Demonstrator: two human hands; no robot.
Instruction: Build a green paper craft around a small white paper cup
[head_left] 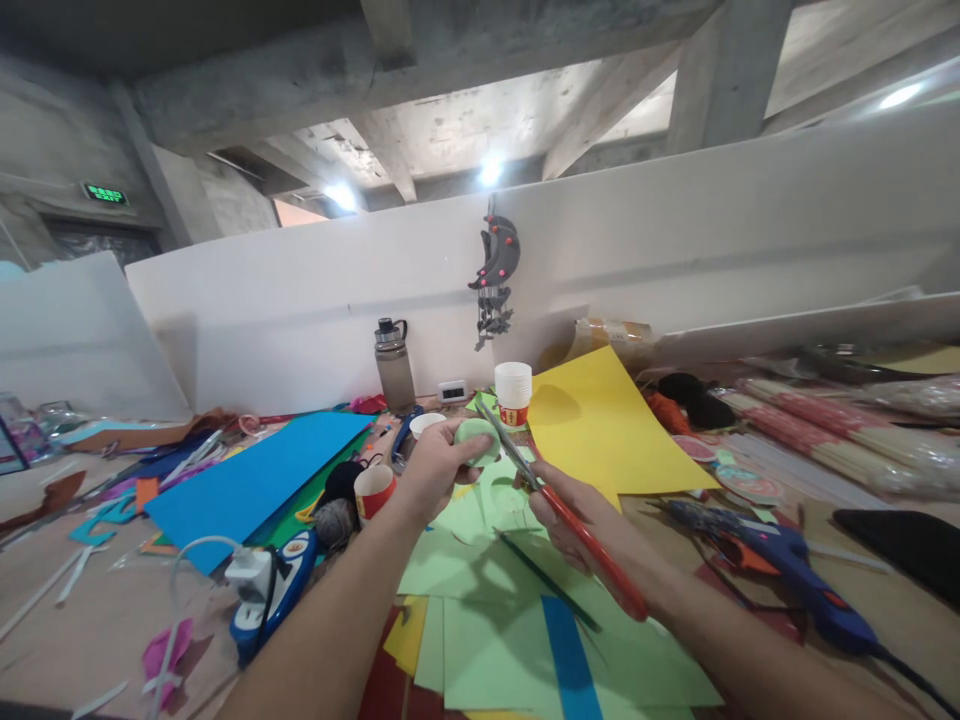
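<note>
My left hand (437,462) pinches a small round piece of light green paper (477,438) and holds it up over the table. My right hand (592,525) is closed round the red handles of a pair of scissors (555,508), whose metal blades reach up to the edge of the green piece. Below both hands lie overlapping light green sheets (517,640) with a blue strip (566,660) across them.
A large yellow sheet (600,425) leans at the back, next to stacked paper cups (513,392) and a water bottle (394,365). A blue sheet (255,475) lies left, a blue glue gun (787,560) right. A red-rimmed cup (373,492), yarn and a charger plug sit near my left arm.
</note>
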